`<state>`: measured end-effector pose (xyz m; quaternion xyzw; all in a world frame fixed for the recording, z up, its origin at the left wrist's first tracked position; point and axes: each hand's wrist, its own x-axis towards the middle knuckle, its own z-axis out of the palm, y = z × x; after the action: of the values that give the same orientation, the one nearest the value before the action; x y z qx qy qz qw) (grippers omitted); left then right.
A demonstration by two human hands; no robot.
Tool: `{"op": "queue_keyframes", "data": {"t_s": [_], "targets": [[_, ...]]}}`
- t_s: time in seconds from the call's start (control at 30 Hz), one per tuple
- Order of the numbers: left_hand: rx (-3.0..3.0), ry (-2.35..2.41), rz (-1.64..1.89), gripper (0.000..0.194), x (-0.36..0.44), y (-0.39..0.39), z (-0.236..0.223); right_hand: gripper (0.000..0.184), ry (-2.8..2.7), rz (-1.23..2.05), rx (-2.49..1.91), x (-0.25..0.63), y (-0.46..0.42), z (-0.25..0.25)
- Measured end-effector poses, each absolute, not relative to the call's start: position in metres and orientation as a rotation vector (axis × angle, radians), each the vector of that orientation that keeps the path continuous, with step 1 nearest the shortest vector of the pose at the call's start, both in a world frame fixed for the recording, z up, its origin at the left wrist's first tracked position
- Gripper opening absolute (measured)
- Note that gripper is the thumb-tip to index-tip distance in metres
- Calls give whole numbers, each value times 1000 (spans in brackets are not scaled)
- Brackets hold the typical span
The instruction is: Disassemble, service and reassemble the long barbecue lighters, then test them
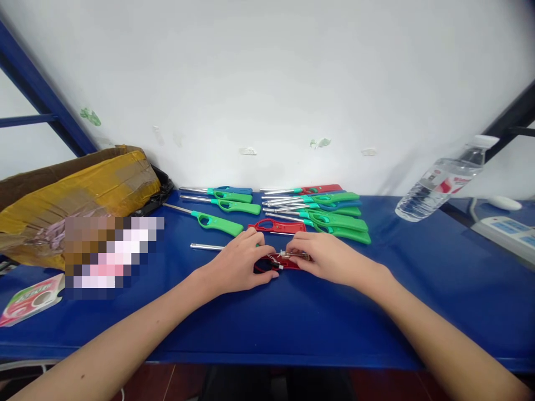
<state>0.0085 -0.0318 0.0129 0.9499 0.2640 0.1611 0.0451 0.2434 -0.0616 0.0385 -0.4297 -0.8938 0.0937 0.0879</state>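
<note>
An opened red long-nosed lighter (292, 264) lies flat in front of me, its metal tube (205, 247) pointing left. My left hand (240, 262) is closed on its trigger end, index finger above and thumb below. Thin wires and a small white piece (281, 267) show between the fingertips. My right hand (320, 253) pinches a small inner part (286, 254) with a pale end, over the red handle. Its exact kind is partly hidden by the fingers. Just behind both hands rests a loose red half shell (286, 227), with a thin metal rod near it.
Several green lighters (221, 224) lie at the back left, and a pile of green, red and blue lighters (340, 221) at the back right. A taped package (104, 184) stands left, a water bottle (438, 184) and power strip (510, 229) right. A wall borders the blue table (334, 328).
</note>
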Motion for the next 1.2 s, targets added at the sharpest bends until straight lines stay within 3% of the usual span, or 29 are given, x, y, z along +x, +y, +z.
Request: {"op": "queue_keyframes", "data": {"t_s": [1.2], "targets": [[2905, 816, 509, 38, 2, -26, 10, 23, -2703, 209, -1277, 241, -65, 38]]}}
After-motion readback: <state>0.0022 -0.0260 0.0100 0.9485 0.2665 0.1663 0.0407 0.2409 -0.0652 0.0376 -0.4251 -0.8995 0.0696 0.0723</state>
